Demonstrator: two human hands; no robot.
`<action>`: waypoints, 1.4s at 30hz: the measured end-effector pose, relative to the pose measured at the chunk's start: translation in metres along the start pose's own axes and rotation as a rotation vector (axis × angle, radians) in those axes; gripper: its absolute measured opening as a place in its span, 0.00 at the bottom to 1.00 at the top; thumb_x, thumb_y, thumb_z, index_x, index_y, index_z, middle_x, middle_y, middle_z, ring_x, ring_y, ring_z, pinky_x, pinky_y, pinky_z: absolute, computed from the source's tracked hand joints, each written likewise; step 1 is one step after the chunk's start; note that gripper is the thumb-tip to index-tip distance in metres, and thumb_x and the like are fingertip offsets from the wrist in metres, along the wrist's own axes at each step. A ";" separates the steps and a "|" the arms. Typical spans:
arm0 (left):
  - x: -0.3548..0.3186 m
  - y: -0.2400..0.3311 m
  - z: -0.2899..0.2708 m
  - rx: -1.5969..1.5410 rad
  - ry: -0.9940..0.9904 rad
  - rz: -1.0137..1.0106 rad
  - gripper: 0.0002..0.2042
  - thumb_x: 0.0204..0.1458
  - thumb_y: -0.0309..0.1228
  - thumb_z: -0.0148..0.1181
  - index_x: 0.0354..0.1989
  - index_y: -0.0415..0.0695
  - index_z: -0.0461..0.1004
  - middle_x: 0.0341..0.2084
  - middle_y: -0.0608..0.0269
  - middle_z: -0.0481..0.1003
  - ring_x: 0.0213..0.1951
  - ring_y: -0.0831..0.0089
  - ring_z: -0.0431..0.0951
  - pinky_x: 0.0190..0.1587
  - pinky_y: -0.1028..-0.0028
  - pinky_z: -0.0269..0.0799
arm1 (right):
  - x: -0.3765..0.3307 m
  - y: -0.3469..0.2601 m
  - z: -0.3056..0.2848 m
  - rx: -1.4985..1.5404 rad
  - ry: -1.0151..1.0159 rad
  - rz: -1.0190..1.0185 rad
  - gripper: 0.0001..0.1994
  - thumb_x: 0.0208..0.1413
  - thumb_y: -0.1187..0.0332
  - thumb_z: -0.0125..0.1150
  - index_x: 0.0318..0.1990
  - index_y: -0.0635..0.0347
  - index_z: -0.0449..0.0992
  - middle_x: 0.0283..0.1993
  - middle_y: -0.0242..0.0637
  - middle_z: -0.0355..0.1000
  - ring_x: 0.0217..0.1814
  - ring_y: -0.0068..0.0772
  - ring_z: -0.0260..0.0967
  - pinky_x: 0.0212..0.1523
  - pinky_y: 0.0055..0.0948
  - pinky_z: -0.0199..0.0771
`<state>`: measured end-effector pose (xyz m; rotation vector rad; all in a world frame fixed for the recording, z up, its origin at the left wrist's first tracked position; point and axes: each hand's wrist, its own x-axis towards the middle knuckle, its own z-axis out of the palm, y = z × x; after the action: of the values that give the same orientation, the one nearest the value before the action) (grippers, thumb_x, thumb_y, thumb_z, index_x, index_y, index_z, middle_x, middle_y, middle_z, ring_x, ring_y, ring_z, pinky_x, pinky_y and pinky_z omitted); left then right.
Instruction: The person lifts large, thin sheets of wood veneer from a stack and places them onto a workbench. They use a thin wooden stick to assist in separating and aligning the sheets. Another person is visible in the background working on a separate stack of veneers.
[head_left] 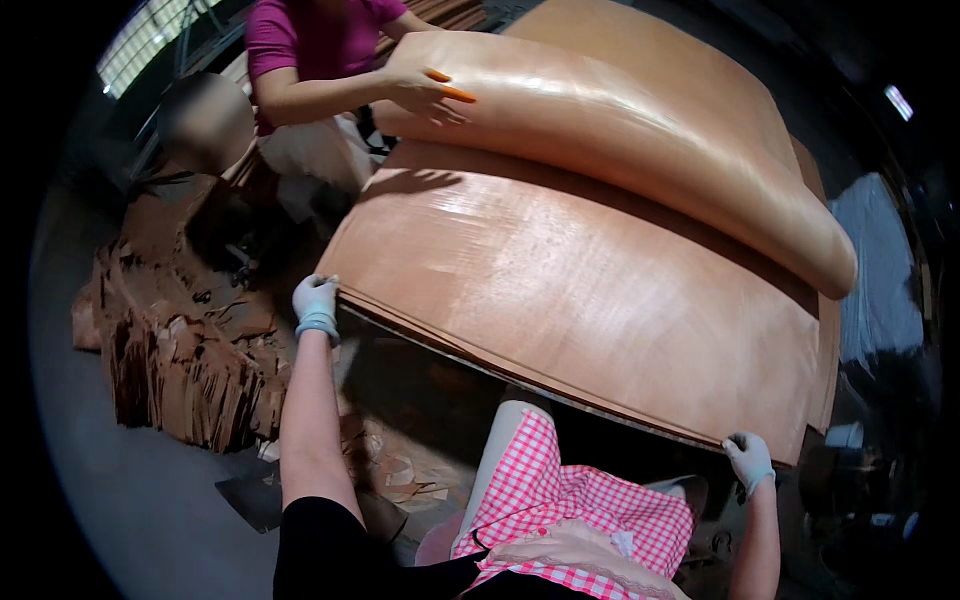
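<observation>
A stack of broad, thin reddish-brown wood veneer sheets [560, 270] lies before me. My left hand [317, 302], in a white glove with a bluish cuff, pinches the near left corner of the stack. At the near right edge, my right hand [749, 460], gloved too, has its fingers closed on the sheet edge. A veneer sheet curled over into a roll [620, 150] lies across the far half. The hand of another person [425, 92], with orange finger covers, rests on the left end of this curled sheet.
A co-worker in a magenta top [310, 45] stands at the far left. Left of the stack sits a pile of broken veneer pieces [190, 370], with scraps [400, 470] on the floor. Grey plastic sheeting [878, 270] hangs at the right, above a pale container [845, 436].
</observation>
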<state>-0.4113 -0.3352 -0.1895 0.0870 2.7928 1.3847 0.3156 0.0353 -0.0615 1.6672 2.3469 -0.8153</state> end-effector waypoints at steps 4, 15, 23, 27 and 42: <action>0.025 -0.030 -0.002 0.158 -0.074 0.016 0.15 0.45 0.35 0.68 0.33 0.34 0.78 0.27 0.57 0.79 0.29 0.73 0.75 0.37 0.71 0.71 | 0.011 -0.021 0.004 -0.110 -0.043 0.048 0.20 0.49 0.55 0.63 0.35 0.69 0.79 0.34 0.56 0.75 0.39 0.49 0.76 0.41 0.38 0.73; -0.003 0.021 -0.001 0.581 -0.033 0.001 0.19 0.50 0.37 0.64 0.44 0.36 0.74 0.38 0.48 0.78 0.39 0.58 0.77 0.45 0.63 0.72 | 0.043 -0.009 0.006 -0.262 -0.214 0.153 0.24 0.50 0.45 0.57 0.37 0.60 0.81 0.41 0.50 0.76 0.46 0.49 0.74 0.48 0.41 0.72; -0.310 0.180 0.148 0.501 -0.454 0.657 0.30 0.48 0.29 0.55 0.59 0.26 0.59 0.57 0.34 0.63 0.60 0.42 0.62 0.66 0.54 0.50 | 0.045 0.005 0.023 -0.193 -0.231 0.093 0.24 0.50 0.46 0.57 0.41 0.58 0.80 0.45 0.48 0.76 0.48 0.49 0.74 0.48 0.43 0.73; -0.500 0.237 0.210 0.442 -0.726 1.111 0.41 0.50 0.43 0.57 0.67 0.34 0.48 0.67 0.39 0.49 0.69 0.48 0.45 0.69 0.52 0.38 | 0.041 0.005 0.022 -0.132 -0.166 0.076 0.23 0.50 0.47 0.57 0.40 0.59 0.81 0.43 0.48 0.76 0.47 0.49 0.74 0.47 0.44 0.74; -0.531 0.235 0.240 0.530 -0.827 1.063 0.43 0.44 0.44 0.63 0.67 0.37 0.53 0.67 0.44 0.51 0.69 0.51 0.46 0.70 0.56 0.38 | 0.024 0.311 -0.094 -0.143 -0.006 0.306 0.16 0.56 0.60 0.54 0.49 0.54 0.77 0.51 0.44 0.74 0.53 0.47 0.71 0.54 0.41 0.70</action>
<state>0.1391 -0.0345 -0.1496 1.8275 2.2169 0.3232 0.6071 0.1763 -0.0988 1.8904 2.0195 -0.5802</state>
